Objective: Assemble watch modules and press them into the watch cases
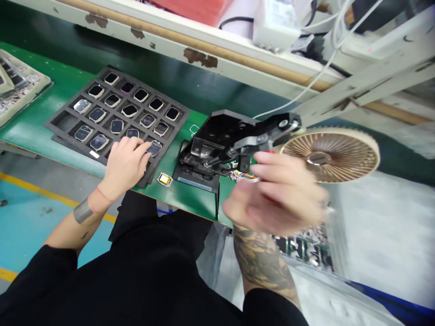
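Observation:
My left hand (127, 163) is over the near right part of a dark foam tray (70, 122). Its thumb and bent index finger close on the left edge of a square smartwatch case with a dark screen (156, 148). Several similar watch cases, such as a pale-rimmed one (129, 110), sit in the tray's pockets. My right hand (275, 194) is smeared by motion in front of a black lever press (220, 145), and whether it holds anything is unclear. A small yellow-and-white part in a metal frame (165, 179) lies on the green bench between tray and press.
A round beige fan (329, 155) stands right of the press. Along the back runs a shelf edge (163, 45) with a white box (277, 25) and cables. At the far left is a pale tray (25, 86) of parts. Clear plastic sheeting (384, 235) covers the right side.

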Motion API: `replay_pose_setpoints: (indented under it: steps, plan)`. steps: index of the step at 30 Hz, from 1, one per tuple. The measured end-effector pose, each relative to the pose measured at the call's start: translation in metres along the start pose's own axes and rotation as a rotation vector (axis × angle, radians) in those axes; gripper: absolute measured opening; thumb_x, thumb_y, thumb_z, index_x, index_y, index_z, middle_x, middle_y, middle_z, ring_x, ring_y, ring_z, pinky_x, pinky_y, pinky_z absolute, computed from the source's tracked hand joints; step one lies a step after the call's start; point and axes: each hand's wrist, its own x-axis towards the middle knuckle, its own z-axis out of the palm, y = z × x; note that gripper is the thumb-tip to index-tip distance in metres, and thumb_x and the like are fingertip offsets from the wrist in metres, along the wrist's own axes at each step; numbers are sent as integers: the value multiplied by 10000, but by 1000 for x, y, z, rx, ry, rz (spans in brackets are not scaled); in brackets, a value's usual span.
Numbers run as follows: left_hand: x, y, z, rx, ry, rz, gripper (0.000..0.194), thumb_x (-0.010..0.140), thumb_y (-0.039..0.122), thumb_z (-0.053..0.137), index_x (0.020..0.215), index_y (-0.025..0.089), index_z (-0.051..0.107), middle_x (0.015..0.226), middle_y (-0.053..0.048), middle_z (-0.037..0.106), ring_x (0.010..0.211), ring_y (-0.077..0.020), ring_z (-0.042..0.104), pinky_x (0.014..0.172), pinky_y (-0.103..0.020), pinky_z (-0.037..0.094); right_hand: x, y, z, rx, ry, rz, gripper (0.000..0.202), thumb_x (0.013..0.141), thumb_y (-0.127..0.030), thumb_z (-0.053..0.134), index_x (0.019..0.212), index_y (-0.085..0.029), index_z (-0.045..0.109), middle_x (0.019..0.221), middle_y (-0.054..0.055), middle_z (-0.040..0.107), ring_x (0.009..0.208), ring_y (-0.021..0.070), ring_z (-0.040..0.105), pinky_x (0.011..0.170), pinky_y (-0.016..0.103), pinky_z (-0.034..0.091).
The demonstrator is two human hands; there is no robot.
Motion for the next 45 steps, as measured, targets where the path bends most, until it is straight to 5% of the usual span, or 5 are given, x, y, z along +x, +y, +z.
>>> replay_pose_setpoints:
  steps: [8, 17, 25, 33, 45]
  plan:
    - [48, 6, -9, 235, -250, 127, 174, 978, 315, 728, 1054, 162, 765, 1028, -213, 761, 1082, -456, 683, 862, -542, 508, -18, -5, -7, -41, 371, -175, 423, 984, -357, 740, 1373, -255, 608, 1247, 117, 650, 1114, 299, 737, 865, 506, 686]
    - [53, -1, -8, 214, -236, 131, 126, 913, 337, 693, 865, 221, 676, 885, -157, 713, 1018, -425, 720, 764, -451, 531, -132, -4, -32, -530, -632, 295, 468, 1043, -230, 590, 1495, -109, 594, 1039, 143, 729, 929, 286, 673, 804, 416, 565]
    - [64, -19, -8, 100, -261, 100, 410, 998, 577, 694, 955, 172, 739, 874, -68, 678, 911, -270, 697, 881, -416, 588, -154, -2, -47, -144, -329, 536, 289, 1072, -171, 521, 1212, -205, 772, 932, 60, 742, 834, 215, 714, 781, 364, 589]
    - [11, 22, 2, -1198, 80, -260, 563, 861, 601, 909, 1278, 236, 809, 1191, -120, 815, 961, -270, 790, 828, -420, 681, -137, -7, -43, 80, -14, 325, 359, 972, -76, 715, 1240, -300, 800, 1048, 44, 845, 1052, 281, 785, 924, 495, 663]
    - [-39, 112, 89, -2165, -563, -592, 363, 1001, 344, 856, 1322, 181, 813, 1236, -146, 851, 1038, -297, 862, 916, -377, 711, -134, -48, -10, 255, -49, 386, 595, 960, -103, 807, 1501, -293, 645, 1232, 95, 845, 1190, 294, 763, 1013, 550, 694]
